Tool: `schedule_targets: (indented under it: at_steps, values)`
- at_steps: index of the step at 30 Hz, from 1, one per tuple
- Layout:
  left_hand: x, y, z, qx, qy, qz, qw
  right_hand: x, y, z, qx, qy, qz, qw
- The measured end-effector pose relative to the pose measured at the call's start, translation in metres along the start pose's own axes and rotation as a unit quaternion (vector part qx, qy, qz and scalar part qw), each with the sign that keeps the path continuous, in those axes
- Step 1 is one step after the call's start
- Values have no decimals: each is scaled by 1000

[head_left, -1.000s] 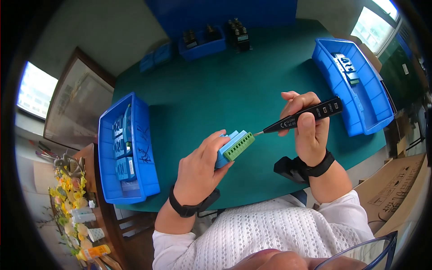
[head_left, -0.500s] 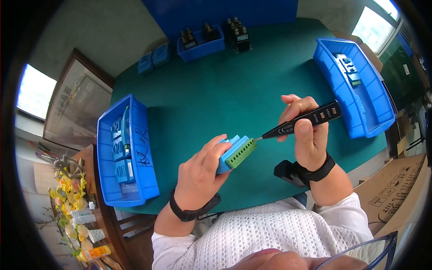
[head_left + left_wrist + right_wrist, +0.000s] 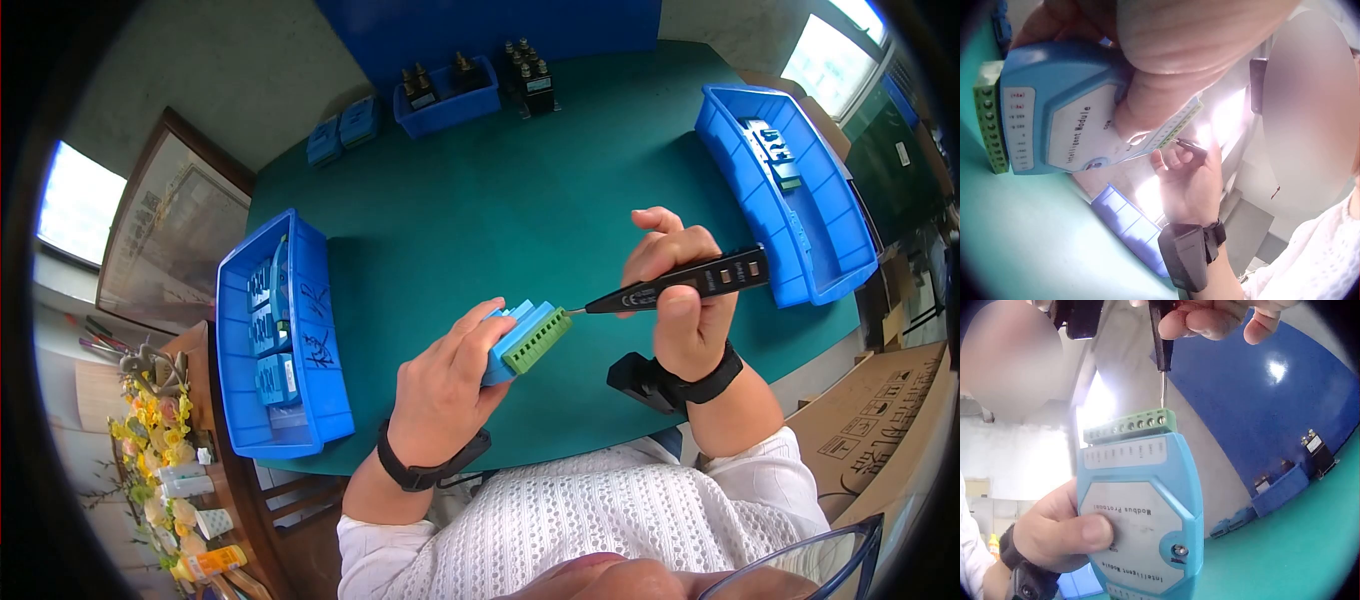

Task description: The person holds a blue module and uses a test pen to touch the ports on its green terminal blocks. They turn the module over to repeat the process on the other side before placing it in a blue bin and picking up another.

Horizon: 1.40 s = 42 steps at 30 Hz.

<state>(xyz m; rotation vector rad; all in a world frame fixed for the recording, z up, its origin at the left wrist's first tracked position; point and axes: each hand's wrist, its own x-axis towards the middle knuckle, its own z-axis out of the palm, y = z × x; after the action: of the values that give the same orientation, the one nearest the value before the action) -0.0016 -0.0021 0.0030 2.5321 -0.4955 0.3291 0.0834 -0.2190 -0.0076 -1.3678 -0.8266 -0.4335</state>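
Observation:
My left hand (image 3: 440, 390) grips a blue module (image 3: 1138, 475) labelled "Intelligent Module", its thumb pressed on the front label in the right wrist view. Green screw terminal blocks (image 3: 1127, 427) run along both ends of the module. In my right hand (image 3: 692, 335), a black voltage tester screwdriver (image 3: 650, 290) is held between thumb and fingers, handle pointing right. Its thin metal tip (image 3: 1163, 394) stands right at the last screw of the upper terminal block. The left wrist view shows the other terminal block (image 3: 990, 115), with its row of screws facing that camera.
A blue bin (image 3: 330, 375) with several similar modules stands left on the green table (image 3: 430, 220). Another bin (image 3: 820, 230) with modules is on the right. At the back are a small blue bin (image 3: 450, 112), black components (image 3: 535, 90) and blue cases (image 3: 350, 125).
My right hand has swung the screwdriver's handle down toward my body, while its tip stays at the terminal block's end. The module has shifted slightly toward me and right.

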Motion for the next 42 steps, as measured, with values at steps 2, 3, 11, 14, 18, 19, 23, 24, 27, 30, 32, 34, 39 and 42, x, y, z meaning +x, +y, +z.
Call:
schedule_targets:
  at_steps: [2, 3, 11, 14, 18, 19, 23, 24, 27, 30, 32, 34, 39, 42]
  values:
    - [0, 0, 0, 0, 2, -1, 1000, 0, -1, -1, 12, 2, 4, 1000]
    - [0, 0, 0, 1, 2, 0, 1000, 1, -2, -1, 15, 2, 5, 1000]
    - [0, 0, 0, 4, 6, 7, 1000, 0, -1, 2, -12, -9, 2, 1000]
    - [0, 0, 0, 5, 5, 8, 1000, 1, 0, 2, -20, -18, -1, 1000]
    - [0, 0, 0, 7, 8, 10, 1000, 1, 1, 2, -22, -18, 2, 1000]
    - [0, 0, 0, 6, 9, 11, 1000, 0, 1, 2, -11, -11, 8, 1000]
    - [0, 0, 0, 4, 6, 7, 1000, -1, -1, 4, 24, -3, 25, 999]
    - [0, 0, -1, 4, 5, 6, 1000, -1, 0, 4, 30, -5, 29, 999]
    - [0, 0, 0, 6, 10, 8, 1000, 1, -2, 5, 2, -24, 23, 999]
    - [0, 0, 0, 8, 10, 8, 1000, 1, 0, 5, 0, -25, 12, 1000]
    - [0, 1, 0, 8, 10, 7, 1000, 0, 0, 4, 24, -16, 17, 999]
    - [0, 1, 0, 8, 13, 5, 1000, -1, -1, 4, 36, -12, 21, 999]
    - [1, 2, 0, 10, 15, 10, 1000, 0, -3, 7, 27, -28, 24, 999]
    - [0, 2, 0, 10, 14, 11, 1000, -1, -2, 6, 21, -35, 30, 999]
